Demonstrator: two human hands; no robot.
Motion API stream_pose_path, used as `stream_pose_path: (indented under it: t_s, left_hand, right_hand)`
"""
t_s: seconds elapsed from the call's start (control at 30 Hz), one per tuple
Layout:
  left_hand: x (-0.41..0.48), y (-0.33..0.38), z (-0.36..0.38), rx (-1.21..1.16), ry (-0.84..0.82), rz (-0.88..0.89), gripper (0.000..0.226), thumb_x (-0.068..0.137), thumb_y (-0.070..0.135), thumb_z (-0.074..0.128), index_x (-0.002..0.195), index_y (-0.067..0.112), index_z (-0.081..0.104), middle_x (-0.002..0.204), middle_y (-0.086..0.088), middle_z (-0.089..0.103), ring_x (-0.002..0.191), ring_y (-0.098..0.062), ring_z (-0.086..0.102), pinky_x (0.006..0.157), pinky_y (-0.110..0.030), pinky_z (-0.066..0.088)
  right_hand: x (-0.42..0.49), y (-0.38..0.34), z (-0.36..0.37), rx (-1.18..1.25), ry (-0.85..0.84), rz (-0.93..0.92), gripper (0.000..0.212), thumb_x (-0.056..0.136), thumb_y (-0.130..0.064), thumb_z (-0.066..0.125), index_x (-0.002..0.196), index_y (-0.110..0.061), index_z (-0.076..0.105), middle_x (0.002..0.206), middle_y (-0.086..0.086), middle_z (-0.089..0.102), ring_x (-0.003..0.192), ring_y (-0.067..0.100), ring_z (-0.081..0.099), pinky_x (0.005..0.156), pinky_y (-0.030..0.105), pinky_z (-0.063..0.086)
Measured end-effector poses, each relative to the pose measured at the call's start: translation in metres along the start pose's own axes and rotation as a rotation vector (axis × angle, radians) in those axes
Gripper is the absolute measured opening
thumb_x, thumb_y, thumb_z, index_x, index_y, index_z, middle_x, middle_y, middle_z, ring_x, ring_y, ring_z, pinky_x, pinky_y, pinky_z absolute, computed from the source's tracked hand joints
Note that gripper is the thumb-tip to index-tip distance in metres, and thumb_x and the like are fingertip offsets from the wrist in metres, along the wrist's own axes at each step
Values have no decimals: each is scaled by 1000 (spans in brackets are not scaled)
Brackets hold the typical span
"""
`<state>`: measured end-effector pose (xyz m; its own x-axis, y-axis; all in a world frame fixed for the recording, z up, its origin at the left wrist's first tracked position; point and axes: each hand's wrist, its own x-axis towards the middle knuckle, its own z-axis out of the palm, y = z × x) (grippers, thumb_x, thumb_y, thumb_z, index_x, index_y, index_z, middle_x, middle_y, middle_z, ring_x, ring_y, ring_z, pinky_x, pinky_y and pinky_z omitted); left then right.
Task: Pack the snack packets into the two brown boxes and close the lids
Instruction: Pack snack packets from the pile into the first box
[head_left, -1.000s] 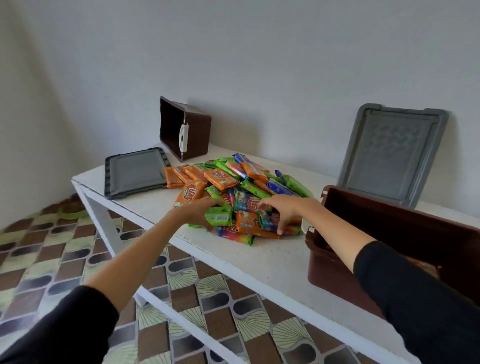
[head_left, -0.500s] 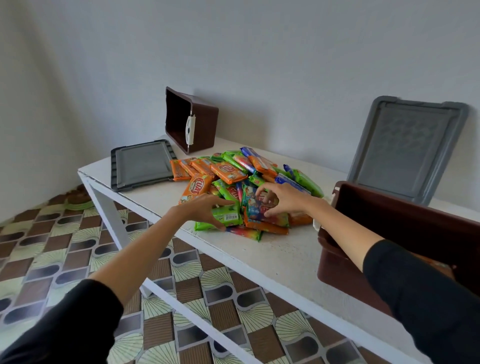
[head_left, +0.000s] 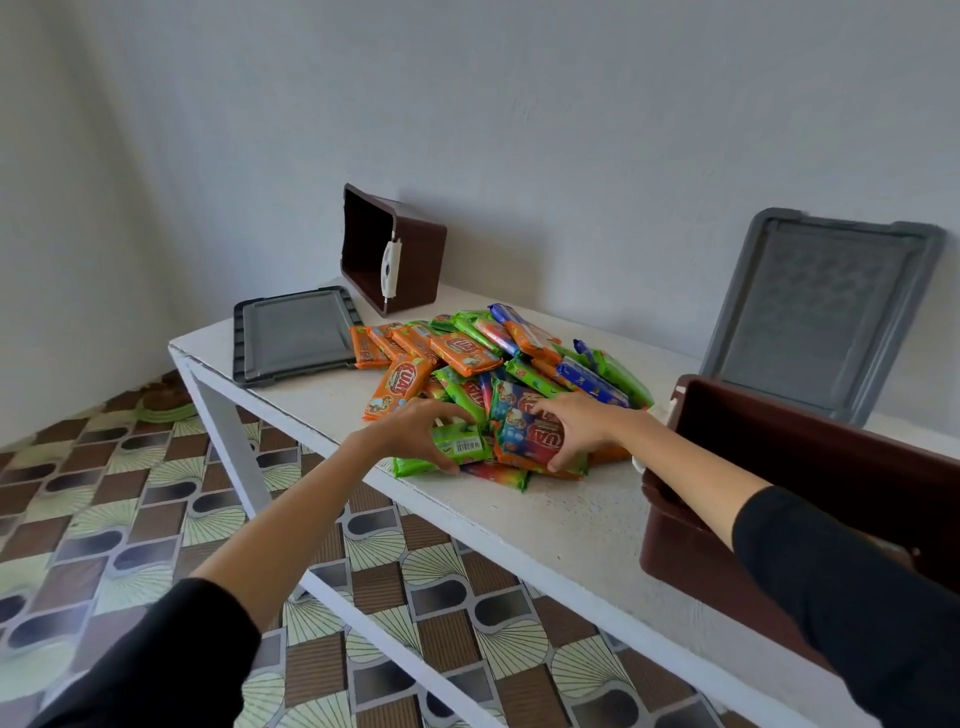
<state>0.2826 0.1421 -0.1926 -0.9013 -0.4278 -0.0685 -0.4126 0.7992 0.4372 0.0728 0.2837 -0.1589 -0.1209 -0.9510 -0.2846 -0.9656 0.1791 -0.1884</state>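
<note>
Brand lettering, apparently "TUAT", on orange packet; rest illegible.

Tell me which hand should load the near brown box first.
Right. The right hand grips a multicoloured packet at the edge of the pile next to the open near brown box. The left hand holds a green packet on the side away from that box.

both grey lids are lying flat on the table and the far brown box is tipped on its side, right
Not both. The head view shows only one grey lid flat on the table; the other grey lid leans against the wall behind the near brown box. The far brown box is indeed on its side.
</note>
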Motion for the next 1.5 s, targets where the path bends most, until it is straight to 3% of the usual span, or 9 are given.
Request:
stream_pose_path:
  t_s: [0.1, 0.3, 0.4, 0.5, 0.7, 0.83, 0.97, 1.23, 1.5]
  left_hand:
    - [-3, 6, -2, -8, 19, 13, 65, 69, 31, 79, 127, 27, 51, 123, -2, 55, 106, -12, 48, 87, -28, 40]
    - [-5, 34, -31, -20, 105, 49, 66, 69, 30, 79, 129, 27, 50, 116, 3, 50, 105, -12, 44, 85, -28, 36]
    - [0, 61, -52, -16, 138, 121, 68, 65, 33, 81, 127, 28, 52, 122, -1, 56, 107, -15, 50, 92, -36, 44]
    - [6, 100, -67, -35, 157, 196, 66, 65, 28, 82, 124, 28, 54, 121, -3, 57, 104, -13, 49, 93, -33, 44]
    - [23, 195, -63, 17, 91, 394, 65, 67, 27, 81, 126, 24, 54, 115, 0, 56, 103, -11, 48, 86, -24, 39]
    - [41, 246, -35, 63, 46, 523, 65, 65, 32, 82, 124, 25, 56, 117, -5, 60, 108, -17, 54, 90, -28, 43]
    - [60, 286, -2, 160, -58, 587, 66, 67, 31, 81, 127, 23, 54, 123, -5, 57, 114, -19, 50, 90, -26, 35]
    - [90, 317, 55, 360, -168, 604, 65, 70, 23, 78, 129, 24, 51, 123, -5, 55, 114, -22, 48, 94, -32, 37]
    - [109, 316, 87, 512, -177, 570, 66, 76, 27, 73, 135, 26, 44, 129, -6, 50, 121, -23, 44, 100, -36, 37]
  right_hand:
    - [-7, -3, -3, -14, 82, -4, 85, 69, -33, 78, 139, -18, 32, 134, 7, 37, 122, 23, 40, 100, 34, 40]
    - [-28, -4, -33, 69, 416, 37, 88, 64, -37, 81, 137, -17, 37, 130, 12, 45, 119, 26, 46, 97, 34, 39]
    - [-55, 6, -64, 60, 492, 88, 82, 63, -32, 83, 132, -16, 43, 122, 15, 50, 112, 28, 50, 91, 30, 39]
    - [-92, 24, -84, 54, 531, 166, 79, 63, -30, 83, 131, -17, 44, 120, 16, 53, 110, 28, 51, 90, 31, 40]
    - [-181, 59, -86, 15, 437, 337, 78, 66, -30, 81, 132, -14, 42, 127, 13, 52, 114, 27, 50, 88, 30, 39]
    - [-228, 80, -64, 22, 378, 474, 80, 65, -29, 82, 133, -13, 42, 130, 12, 50, 115, 27, 49, 88, 28, 39]
    - [-255, 98, -32, 28, 336, 575, 80, 65, -31, 81, 133, -12, 43, 130, 12, 51, 116, 27, 49, 92, 29, 39]
    - [-261, 120, 25, -15, 307, 719, 74, 69, -32, 78, 131, -17, 41, 128, 13, 41, 115, 29, 47, 96, 36, 42]
    - [-255, 132, 36, -87, 292, 730, 70, 72, -28, 76, 132, -17, 41, 128, 13, 38, 120, 31, 38, 98, 41, 41]
